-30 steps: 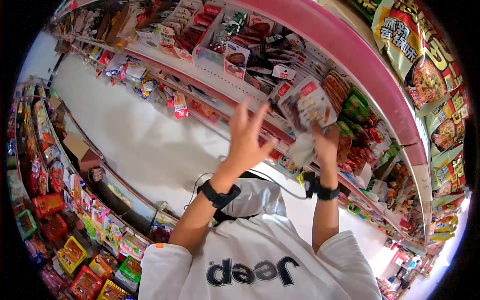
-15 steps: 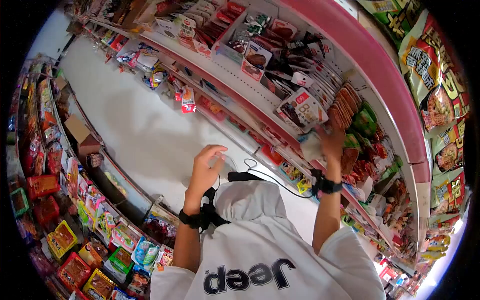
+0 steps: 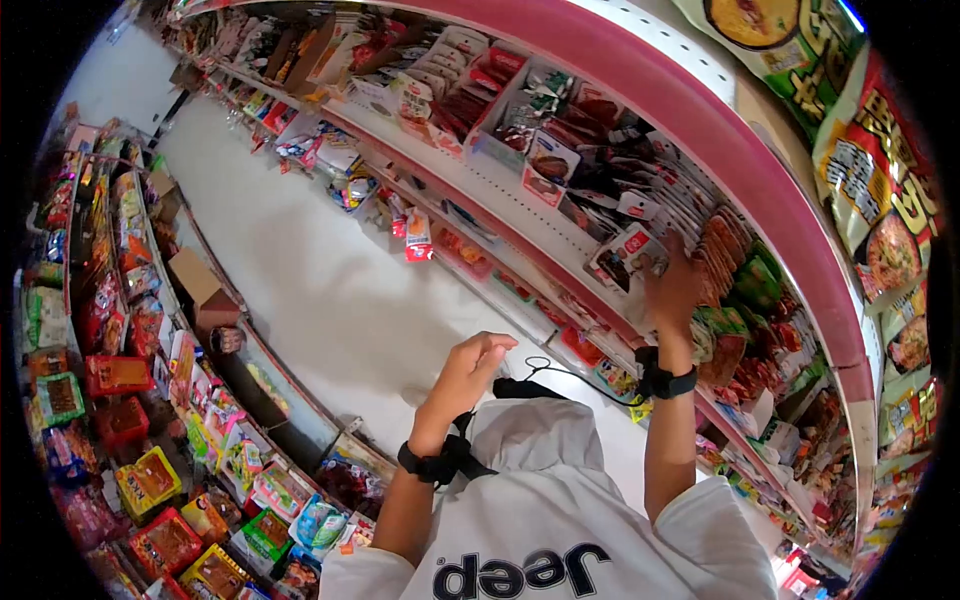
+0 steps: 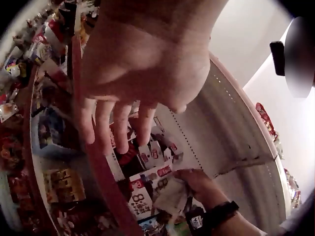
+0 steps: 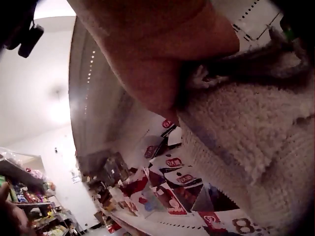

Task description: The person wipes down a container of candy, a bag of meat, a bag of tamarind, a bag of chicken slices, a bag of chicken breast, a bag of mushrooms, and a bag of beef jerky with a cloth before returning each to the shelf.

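Leftmost in the head view, a curved shelf (image 3: pixel 243 340) runs down the frame, crowded with bright snack packs, a red one (image 3: pixel 118 375) and a yellow one (image 3: pixel 147 482) among those at the lower left. A cardboard box (image 3: pixel 195 275) stands on it, just left of the pale floor (image 3: pixel 290 250). Near the lower centre, the left hand (image 3: pixel 462 380) hangs over the floor, grasping nothing; the left wrist view shows its fingers extended and slightly spread. A black strap (image 3: pixel 436 463) circles that wrist. Right of it, the person's white shirt (image 3: pixel 650 560) fills the bottom centre, its dark lettering upside down.

Farther right, at the right of centre, the right hand (image 3: pixel 672 298) reaches to a shelf with a pink edge (image 3: pixel 700 110). It grips a pale, rough cloth (image 4: pixel 172 194), plain in both wrist views. Just left of that hand lies a white, red and dark packet (image 3: pixel 620 258), partly overlapped by the cloth in the left wrist view; whether they touch, I cannot tell. Right of the hand stand brown flat packs (image 3: pixel 722 255), then green ones (image 3: pixel 758 280). Large noodle bags (image 3: pixel 885 190) line the upper right.
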The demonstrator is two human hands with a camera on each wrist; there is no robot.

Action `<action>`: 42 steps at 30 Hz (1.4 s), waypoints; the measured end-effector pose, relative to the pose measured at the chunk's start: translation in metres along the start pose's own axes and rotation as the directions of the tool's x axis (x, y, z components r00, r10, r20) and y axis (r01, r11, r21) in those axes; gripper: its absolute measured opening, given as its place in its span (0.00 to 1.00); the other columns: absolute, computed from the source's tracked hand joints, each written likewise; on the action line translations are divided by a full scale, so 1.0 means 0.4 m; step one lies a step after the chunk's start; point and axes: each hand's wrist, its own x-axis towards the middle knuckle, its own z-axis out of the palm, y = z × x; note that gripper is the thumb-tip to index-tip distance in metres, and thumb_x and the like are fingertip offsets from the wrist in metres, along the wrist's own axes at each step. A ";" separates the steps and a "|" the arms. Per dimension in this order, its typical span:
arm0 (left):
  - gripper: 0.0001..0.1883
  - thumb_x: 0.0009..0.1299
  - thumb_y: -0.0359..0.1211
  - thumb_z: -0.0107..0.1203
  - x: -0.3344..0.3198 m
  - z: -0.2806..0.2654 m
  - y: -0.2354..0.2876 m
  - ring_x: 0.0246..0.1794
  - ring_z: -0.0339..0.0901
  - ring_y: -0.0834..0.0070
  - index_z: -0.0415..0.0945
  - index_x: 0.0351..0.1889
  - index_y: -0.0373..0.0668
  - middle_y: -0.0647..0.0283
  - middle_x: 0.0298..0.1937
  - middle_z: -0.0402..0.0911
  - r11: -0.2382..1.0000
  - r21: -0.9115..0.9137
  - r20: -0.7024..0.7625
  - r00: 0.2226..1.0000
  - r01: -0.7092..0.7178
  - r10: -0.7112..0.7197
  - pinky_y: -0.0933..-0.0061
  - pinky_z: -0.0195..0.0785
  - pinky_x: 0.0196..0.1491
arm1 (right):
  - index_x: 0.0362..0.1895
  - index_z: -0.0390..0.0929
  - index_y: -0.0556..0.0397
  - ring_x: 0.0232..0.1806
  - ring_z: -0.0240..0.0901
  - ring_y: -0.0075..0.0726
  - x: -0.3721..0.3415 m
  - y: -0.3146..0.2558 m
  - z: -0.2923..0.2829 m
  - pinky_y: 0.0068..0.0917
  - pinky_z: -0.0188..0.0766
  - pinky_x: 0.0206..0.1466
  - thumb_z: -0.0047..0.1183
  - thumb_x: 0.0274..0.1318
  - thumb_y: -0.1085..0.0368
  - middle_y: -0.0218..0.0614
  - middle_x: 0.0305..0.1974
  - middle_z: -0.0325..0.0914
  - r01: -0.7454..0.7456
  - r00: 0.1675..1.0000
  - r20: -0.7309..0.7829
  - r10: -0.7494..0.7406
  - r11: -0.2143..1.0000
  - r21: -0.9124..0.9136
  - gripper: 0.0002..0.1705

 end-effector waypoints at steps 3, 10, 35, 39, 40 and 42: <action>0.17 0.72 0.37 0.40 -0.013 -0.016 -0.020 0.39 0.74 0.72 0.74 0.43 0.33 0.57 0.38 0.78 0.998 -0.054 -0.062 0.998 -0.016 0.012 0.71 0.64 0.47 | 0.50 0.70 0.52 0.49 0.69 0.52 -0.003 -0.012 0.026 0.40 0.68 0.50 0.55 0.47 0.62 0.46 0.51 0.70 0.034 0.999 0.000 -0.034 0.998 -0.049 0.23; 0.22 0.74 0.41 0.33 -0.063 -0.134 -0.066 0.40 0.73 0.72 0.74 0.44 0.34 0.59 0.42 0.78 0.971 -0.236 -0.238 0.968 0.024 -0.082 0.72 0.64 0.47 | 0.45 0.73 0.51 0.49 0.68 0.53 -0.021 0.037 0.076 0.46 0.68 0.46 0.56 0.48 0.64 0.42 0.45 0.73 -0.067 0.995 0.060 0.079 0.982 -0.179 0.17; 0.15 0.56 0.28 0.57 -0.060 -0.985 -0.016 0.32 0.76 0.59 0.72 0.41 0.37 0.53 0.31 0.78 0.996 -0.084 -0.341 0.938 0.035 -0.061 0.69 0.68 0.37 | 0.48 0.68 0.56 0.47 0.70 0.36 0.014 -1.259 0.358 0.28 0.64 0.51 0.68 0.34 0.63 0.38 0.43 0.74 0.050 0.368 0.677 -0.637 0.741 0.670 0.34; 0.13 0.56 0.23 0.56 -0.026 -1.132 0.001 0.33 0.77 0.64 0.72 0.40 0.36 0.53 0.35 0.78 0.993 -0.115 -0.330 0.941 0.033 -0.070 0.71 0.68 0.36 | 0.47 0.70 0.56 0.47 0.70 0.33 0.060 -1.361 0.418 0.29 0.63 0.51 0.66 0.35 0.67 0.37 0.42 0.74 -0.031 0.319 0.697 -0.643 0.728 0.685 0.30; 0.13 0.56 0.23 0.56 -0.008 -1.159 -0.007 0.33 0.77 0.63 0.72 0.40 0.36 0.53 0.35 0.78 0.994 -0.108 -0.364 0.930 0.018 -0.056 0.71 0.68 0.36 | 0.46 0.70 0.56 0.47 0.70 0.33 0.075 -1.377 0.435 0.29 0.63 0.51 0.65 0.35 0.68 0.37 0.42 0.74 -0.059 0.319 0.699 -0.639 0.723 0.688 0.29; 0.13 0.57 0.22 0.55 0.034 -1.207 -0.035 0.32 0.76 0.63 0.72 0.41 0.36 0.53 0.35 0.77 0.995 -0.098 -0.426 0.904 -0.014 -0.029 0.72 0.68 0.35 | 0.46 0.71 0.55 0.45 0.71 0.32 0.120 -1.429 0.475 0.28 0.64 0.48 0.63 0.36 0.71 0.37 0.41 0.75 -0.063 0.321 0.695 -0.644 0.717 0.694 0.27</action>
